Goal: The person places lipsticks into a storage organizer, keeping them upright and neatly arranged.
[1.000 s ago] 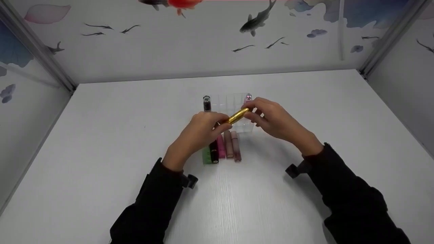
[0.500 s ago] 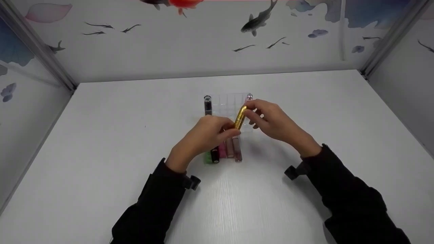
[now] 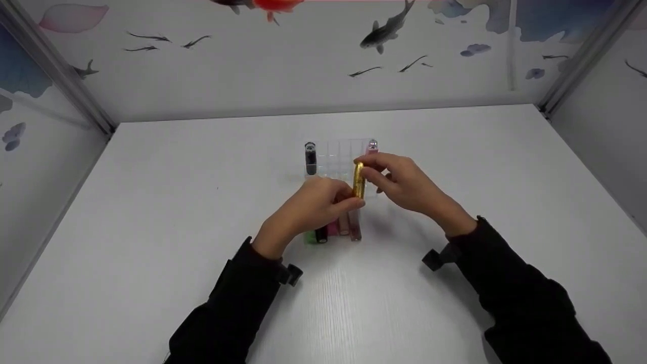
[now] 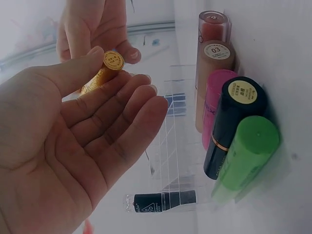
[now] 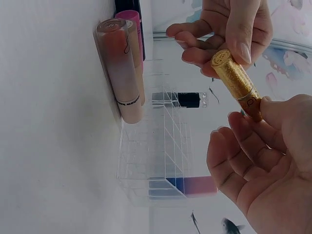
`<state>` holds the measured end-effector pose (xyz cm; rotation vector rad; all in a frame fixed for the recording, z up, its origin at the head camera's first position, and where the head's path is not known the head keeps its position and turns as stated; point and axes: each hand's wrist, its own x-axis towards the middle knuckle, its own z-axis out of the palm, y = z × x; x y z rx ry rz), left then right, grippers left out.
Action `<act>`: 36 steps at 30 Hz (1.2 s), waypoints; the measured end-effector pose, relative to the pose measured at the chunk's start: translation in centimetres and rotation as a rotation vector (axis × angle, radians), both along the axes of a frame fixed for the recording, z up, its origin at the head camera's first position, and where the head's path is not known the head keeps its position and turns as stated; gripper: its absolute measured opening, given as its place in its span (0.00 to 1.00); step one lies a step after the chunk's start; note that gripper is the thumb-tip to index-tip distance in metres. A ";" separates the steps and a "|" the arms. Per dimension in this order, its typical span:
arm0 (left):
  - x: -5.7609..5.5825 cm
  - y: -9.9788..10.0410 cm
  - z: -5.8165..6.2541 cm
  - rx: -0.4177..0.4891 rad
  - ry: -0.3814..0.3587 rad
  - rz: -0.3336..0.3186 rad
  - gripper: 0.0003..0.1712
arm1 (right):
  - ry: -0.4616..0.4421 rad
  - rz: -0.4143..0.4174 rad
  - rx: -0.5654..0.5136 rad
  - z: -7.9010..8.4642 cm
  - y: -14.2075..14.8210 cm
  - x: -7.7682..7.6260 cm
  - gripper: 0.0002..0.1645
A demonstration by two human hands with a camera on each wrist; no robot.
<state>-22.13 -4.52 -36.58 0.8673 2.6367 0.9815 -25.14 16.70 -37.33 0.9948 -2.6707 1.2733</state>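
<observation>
A gold lipstick [image 3: 359, 180] is held nearly upright between both hands, over the front of a clear compartmented organizer [image 3: 341, 146]. My left hand [image 3: 316, 202] pinches its lower end between thumb and index finger; the other fingers extend loosely in the left wrist view. My right hand [image 3: 404, 182] pinches the upper end with thumb and fingertips. In the organizer, a dark tube [image 3: 310, 157] stands in the far left corner. A pink tube [image 5: 200, 185] stands at the right, partly behind my right hand in the head view.
In front of the organizer lie a green tube [image 4: 248, 151], a black lipstick [image 4: 229, 131], a bright pink tube [image 4: 219, 85], a brown tube [image 4: 214, 61] and a lip gloss [image 5: 117, 68], side by side. White panels with painted fish [image 3: 382, 34] enclose the white table [image 3: 177, 227].
The gold lipstick has turned from a slant to nearly upright. My left hand has moved right and slightly toward me, while the right hand has shifted only a little. Both keep hold of it.
</observation>
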 end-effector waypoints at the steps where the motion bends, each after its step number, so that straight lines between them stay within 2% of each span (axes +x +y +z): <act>1: 0.0 0.0 0.0 -0.002 0.001 0.000 0.18 | -0.007 -0.001 -0.004 0.0 0.0 0.1 0.20; 8: -0.1 0.0 -0.1 -0.012 -0.015 0.007 0.17 | -0.046 -0.009 -0.023 0.4 -0.3 0.5 0.17; 16: -0.2 0.0 -0.3 -0.057 -0.007 0.041 0.15 | -0.035 -0.006 -0.018 0.1 -0.5 0.4 0.17; 26: -0.2 -0.2 -0.2 -0.053 0.010 0.060 0.16 | 0.006 0.003 -0.034 0.4 -0.8 0.3 0.16; 31: -0.3 -0.4 -0.1 -0.047 0.048 0.105 0.17 | 0.078 -0.014 -0.018 1.6 -0.9 -0.1 0.19; 36: -0.4 -0.7 0.0 -0.126 0.144 0.230 0.16 | 0.242 -0.102 -0.020 3.1 -0.8 -0.4 0.20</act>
